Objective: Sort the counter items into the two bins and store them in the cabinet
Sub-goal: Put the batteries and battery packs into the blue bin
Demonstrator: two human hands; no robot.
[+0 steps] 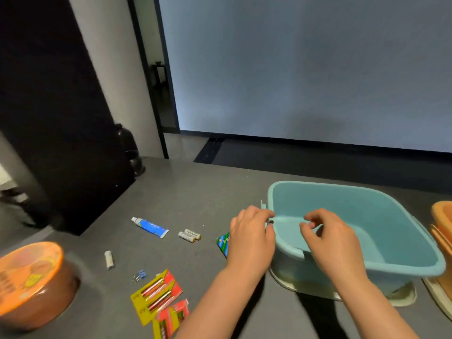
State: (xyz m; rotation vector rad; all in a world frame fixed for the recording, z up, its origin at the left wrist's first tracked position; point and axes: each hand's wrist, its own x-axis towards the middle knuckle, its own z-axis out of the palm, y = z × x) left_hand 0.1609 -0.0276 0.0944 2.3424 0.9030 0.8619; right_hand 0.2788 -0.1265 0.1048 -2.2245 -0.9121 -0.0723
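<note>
The light blue plastic bin [367,231] stands on the grey table [195,192], at the right of the scattered items, and it looks empty inside. The left hand [252,238] pinches the bin's near-left rim by a small tab handle, thumb and fingers curled on the edge. The right hand [330,238] hovers over the bin's interior with its fingers curled; whether they pinch something small I cannot tell. An orange bin [442,231] sits just beside the blue one at the frame's right edge.

The bin should handle as a light, thin-walled tub: stiff enough at the rolled rim, likely to flex if taken by one wall once loaded. Two hands on opposite rims or handles would be the safer hold for carrying it to the cabinet.

Left of the bin lie the things to sort: a green patterned packet [223,243] partly hidden by the left hand, two loose batteries [189,235] that are small, smooth and apt to roll, a blue tube [149,227] that is soft and best held by its body, a small white roll [109,260], binder clips [140,275], carded battery packs [156,296] that are flat and easiest to lift by an edge, and an orange-lidded bowl [31,282], blurred, the bulkiest item.
</note>
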